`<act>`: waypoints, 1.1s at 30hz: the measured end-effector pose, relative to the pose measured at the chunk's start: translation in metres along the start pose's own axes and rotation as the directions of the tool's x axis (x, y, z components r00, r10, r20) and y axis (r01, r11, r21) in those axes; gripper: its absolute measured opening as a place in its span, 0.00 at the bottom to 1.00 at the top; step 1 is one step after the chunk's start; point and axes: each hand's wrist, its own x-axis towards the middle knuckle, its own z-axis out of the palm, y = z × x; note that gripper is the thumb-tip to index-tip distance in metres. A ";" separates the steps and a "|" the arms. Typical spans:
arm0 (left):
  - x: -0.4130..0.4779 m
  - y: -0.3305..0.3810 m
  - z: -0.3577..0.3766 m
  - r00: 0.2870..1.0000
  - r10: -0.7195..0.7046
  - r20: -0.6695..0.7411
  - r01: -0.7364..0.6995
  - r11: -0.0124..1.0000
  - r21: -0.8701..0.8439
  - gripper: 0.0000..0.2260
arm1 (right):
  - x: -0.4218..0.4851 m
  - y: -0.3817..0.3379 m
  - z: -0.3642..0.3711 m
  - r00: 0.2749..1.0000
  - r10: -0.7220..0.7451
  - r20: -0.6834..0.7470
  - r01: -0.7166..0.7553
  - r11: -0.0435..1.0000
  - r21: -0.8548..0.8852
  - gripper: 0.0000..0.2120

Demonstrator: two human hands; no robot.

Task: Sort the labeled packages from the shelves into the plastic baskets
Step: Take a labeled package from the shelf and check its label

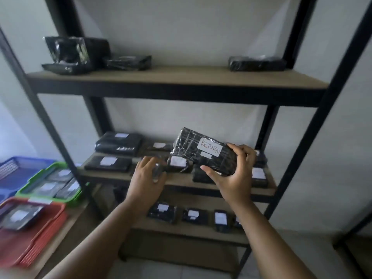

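Note:
My right hand grips a black plastic-wrapped package with a white label reading "RETURN", tilted above the middle shelf. My left hand rests on a small dark package at that shelf's front edge, fingers curled over it. More labeled black packages lie on the middle shelf and on the lower shelf. At the left stand a red basket, a green basket and a blue basket; the red and green ones hold packages.
The top shelf carries several unlabeled-looking black packages. Black metal uprights frame the rack on both sides. The baskets sit on a wooden surface left of the rack. A white wall is behind.

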 end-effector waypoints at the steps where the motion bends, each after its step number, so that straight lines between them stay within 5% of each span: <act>1: -0.019 -0.017 -0.003 0.998 -0.055 0.024 0.055 0.998 0.008 0.13 | -0.012 0.000 0.011 0.999 0.020 0.031 -0.020 0.999 0.025 0.40; 6: -0.108 -0.087 -0.033 0.957 -0.281 0.075 0.276 0.959 0.067 0.14 | -0.069 -0.017 0.065 0.973 0.054 0.224 -0.079 0.991 0.106 0.41; 12: -0.168 -0.154 -0.084 0.913 -0.386 0.135 0.354 0.911 0.209 0.12 | -0.118 -0.065 0.122 0.918 0.020 0.396 -0.065 0.993 0.101 0.41; 23: -0.244 -0.304 -0.247 0.831 -0.492 0.259 0.401 0.853 0.335 0.12 | -0.211 -0.207 0.280 0.879 0.136 0.458 -0.163 0.986 0.020 0.41; 33: -0.292 -0.408 -0.366 0.796 -0.573 0.193 0.501 0.804 0.320 0.13 | -0.278 -0.295 0.403 0.775 0.242 0.584 -0.228 0.969 -0.099 0.40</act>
